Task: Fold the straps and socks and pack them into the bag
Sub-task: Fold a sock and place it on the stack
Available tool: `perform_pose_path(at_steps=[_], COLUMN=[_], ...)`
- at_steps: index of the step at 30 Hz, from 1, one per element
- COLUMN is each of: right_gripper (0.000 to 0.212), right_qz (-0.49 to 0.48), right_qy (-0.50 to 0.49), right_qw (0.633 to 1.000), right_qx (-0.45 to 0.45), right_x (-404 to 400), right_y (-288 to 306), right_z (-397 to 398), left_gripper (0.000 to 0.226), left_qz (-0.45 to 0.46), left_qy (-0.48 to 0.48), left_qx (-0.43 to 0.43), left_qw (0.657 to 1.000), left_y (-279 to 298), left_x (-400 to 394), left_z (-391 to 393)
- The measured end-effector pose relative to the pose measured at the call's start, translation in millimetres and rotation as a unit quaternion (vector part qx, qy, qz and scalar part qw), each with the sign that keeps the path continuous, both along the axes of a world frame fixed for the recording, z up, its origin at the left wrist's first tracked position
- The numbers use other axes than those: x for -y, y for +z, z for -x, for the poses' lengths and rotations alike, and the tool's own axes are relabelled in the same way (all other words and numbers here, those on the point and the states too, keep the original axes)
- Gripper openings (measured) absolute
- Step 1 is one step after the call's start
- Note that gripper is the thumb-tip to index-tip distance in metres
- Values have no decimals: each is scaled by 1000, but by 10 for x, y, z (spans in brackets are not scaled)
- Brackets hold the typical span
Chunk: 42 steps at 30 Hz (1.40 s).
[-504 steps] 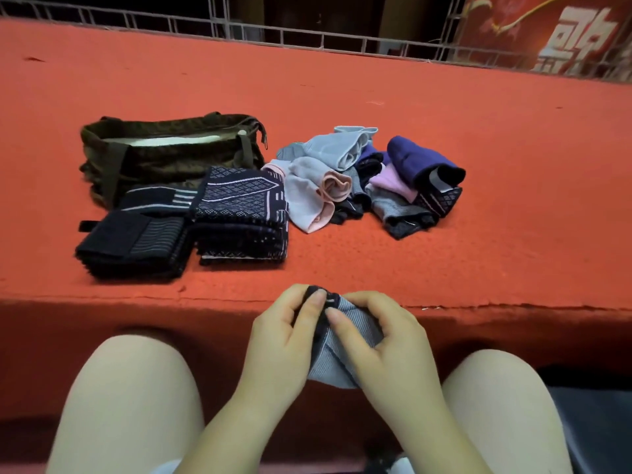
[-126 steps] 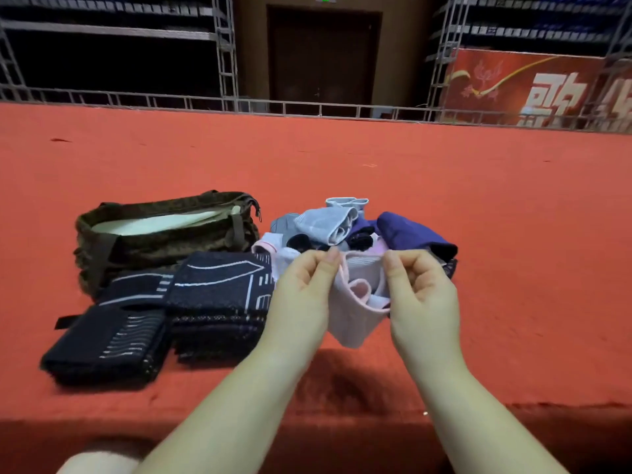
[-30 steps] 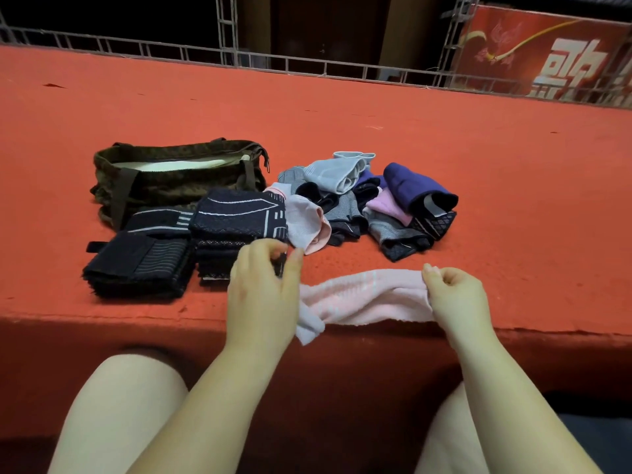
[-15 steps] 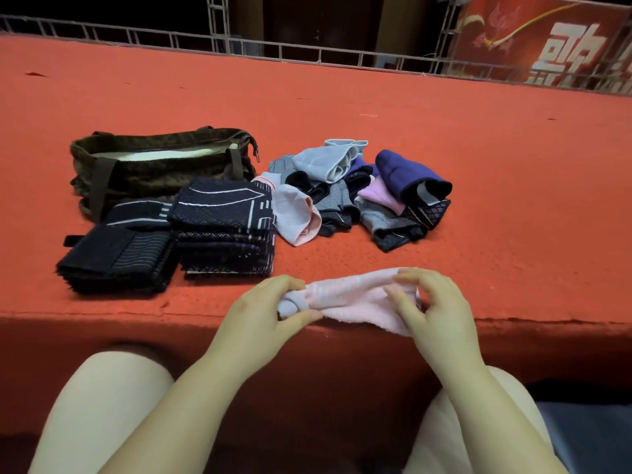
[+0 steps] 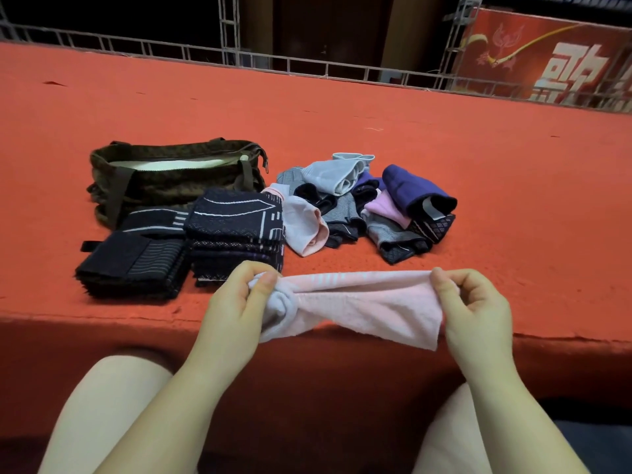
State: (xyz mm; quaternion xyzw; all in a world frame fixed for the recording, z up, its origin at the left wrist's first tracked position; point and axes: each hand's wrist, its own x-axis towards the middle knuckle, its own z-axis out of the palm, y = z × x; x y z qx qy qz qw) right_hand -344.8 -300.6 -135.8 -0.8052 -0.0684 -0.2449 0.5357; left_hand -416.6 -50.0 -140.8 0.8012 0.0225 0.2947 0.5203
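We hold a pale pink sock [image 5: 362, 302] stretched sideways between both hands, right above the near edge of the red carpeted platform [image 5: 513, 186]. Our left hand [image 5: 236, 302] pinches the whitish end of the sock between thumb and curled fingers, bunching the fabric there. Our right hand [image 5: 472, 302] grips the other end, thumb on the near side and fingers curled over the top, so the cloth hangs down a little past the platform's edge.

Toward the left of the platform, further back, lies the olive-brown bag [image 5: 171, 179], its mouth open and a light lining showing. Just in front of it, touching its near side, sit two stacks of dark folded straps: a lower black one [image 5: 133, 265] nearer the left, and a taller patterned navy one [image 5: 236, 230] beside it on the right. To the right of those stacks, around the middle of the platform, rests a loose pile of folded socks [image 5: 369, 206] in pink, grey, black, light blue and deep blue; a pink one at the pile's left edge touches the navy stack.

Our bare knees show below the platform's front face.
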Motion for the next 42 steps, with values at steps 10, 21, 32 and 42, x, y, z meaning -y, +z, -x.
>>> perform_pose_path(at_steps=[10, 21, 32, 42], right_gripper=[50, 36, 35, 37], right_qz=[313, 313, 299, 294], right_qy=[162, 208, 196, 202], right_qw=[932, 926, 934, 934], right_qx=[86, 37, 16, 0], right_x=[-498, -776, -510, -451], right_y=[291, 322, 419, 367], right_z=[313, 424, 313, 290], left_gripper=[25, 37, 18, 19], left_qz=[37, -1, 267, 301], left_qy=[-129, -39, -176, -64], left_qx=[-14, -67, -40, -30], left_qw=[991, 997, 947, 951], left_y=[142, 100, 184, 68], left_x=[119, 104, -112, -64], left_z=[136, 208, 277, 227])
